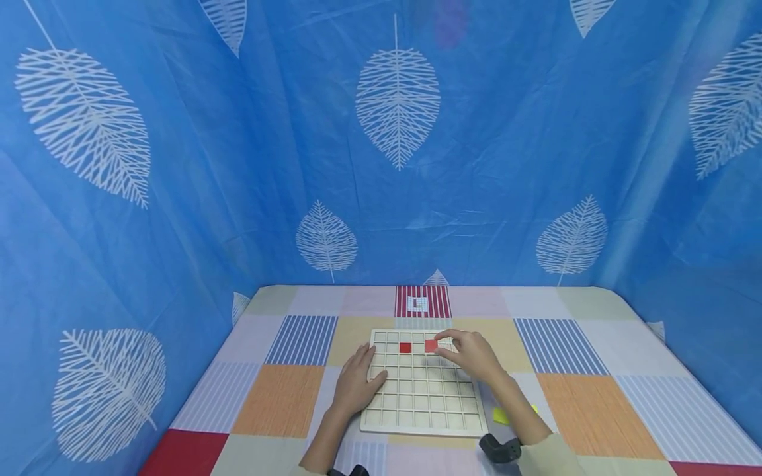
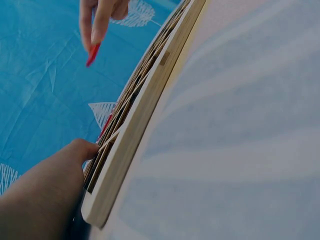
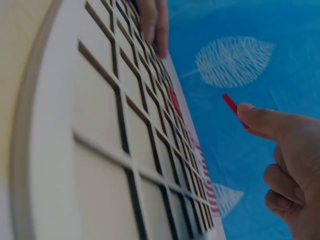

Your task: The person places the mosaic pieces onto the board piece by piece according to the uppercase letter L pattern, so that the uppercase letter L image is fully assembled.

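A cream gridded board point(image 1: 417, 432) lies on the cloth. My right hand point(image 1: 475, 356) pinches a red square tile point(image 1: 430, 346) between thumb and fingertips. In the right wrist view, that tile point(image 3: 234, 108) is held apart from the board, over its far part. Another red tile point(image 1: 405, 347) sits in a cell of the second row from the far edge. At the board's left side rests my left hand point(image 1: 357, 381), its fingers fairly straight. The left wrist view shows its thumb point(image 2: 82, 150) touching the board's edge point(image 2: 145, 110); its other fingers are hidden there.
A small white card with a grid and a dark L-shaped mark point(image 1: 417, 304) lies beyond the board. Yellow-green pieces point(image 1: 501, 415) lie right of the board, partly behind my right forearm. Blue leaf-patterned curtains point(image 1: 488, 165) enclose the table.
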`<state>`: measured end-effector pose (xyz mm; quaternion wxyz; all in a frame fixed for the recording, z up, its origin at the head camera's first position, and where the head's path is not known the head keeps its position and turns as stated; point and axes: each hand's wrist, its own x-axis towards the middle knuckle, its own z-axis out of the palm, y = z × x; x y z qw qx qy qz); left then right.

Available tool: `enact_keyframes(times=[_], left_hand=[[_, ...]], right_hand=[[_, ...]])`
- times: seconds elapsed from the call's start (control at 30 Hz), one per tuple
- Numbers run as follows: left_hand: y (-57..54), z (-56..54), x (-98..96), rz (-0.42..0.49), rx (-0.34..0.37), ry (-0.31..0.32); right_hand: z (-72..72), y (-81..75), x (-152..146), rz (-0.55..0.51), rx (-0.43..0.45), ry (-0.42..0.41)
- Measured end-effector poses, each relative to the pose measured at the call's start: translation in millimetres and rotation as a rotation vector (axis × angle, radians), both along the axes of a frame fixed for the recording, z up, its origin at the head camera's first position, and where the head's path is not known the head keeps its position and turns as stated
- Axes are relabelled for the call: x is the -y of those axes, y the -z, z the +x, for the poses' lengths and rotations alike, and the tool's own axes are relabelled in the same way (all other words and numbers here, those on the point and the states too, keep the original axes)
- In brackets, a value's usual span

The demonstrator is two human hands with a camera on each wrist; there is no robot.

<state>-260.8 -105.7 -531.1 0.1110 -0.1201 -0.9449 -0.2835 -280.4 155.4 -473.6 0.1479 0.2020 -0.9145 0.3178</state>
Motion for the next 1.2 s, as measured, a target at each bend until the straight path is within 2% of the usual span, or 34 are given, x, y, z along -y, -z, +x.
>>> enact_keyframes(times=[0.23,0.47,0.9,1.03,1.2], left_hand=[[-0.7,0.4,-1.0,0.004,-0.016,0.013],[-1.0,0.1,-2.5,-0.003,-0.020,0.015],[-4.8,1.1,-1.7,-0.012,-0.016,0.012],[-4.2,1.1,-1.3,-0.012,-0.009,0.008],[-2.8,1.4,-0.7,-0.011,-0.008,0.003]], right_hand=[[-1.5,12.9,34,0.052,0.038,0.002],[-4.5,26.8,45,0.107,0.063,0.018],[-8.4,27.8,53,0.146,0.037,-0.002],[-8.7,29.5,52,0.122,0.040,-0.021],[-6.9,30.7,44,0.015,0.119,-0.020]])
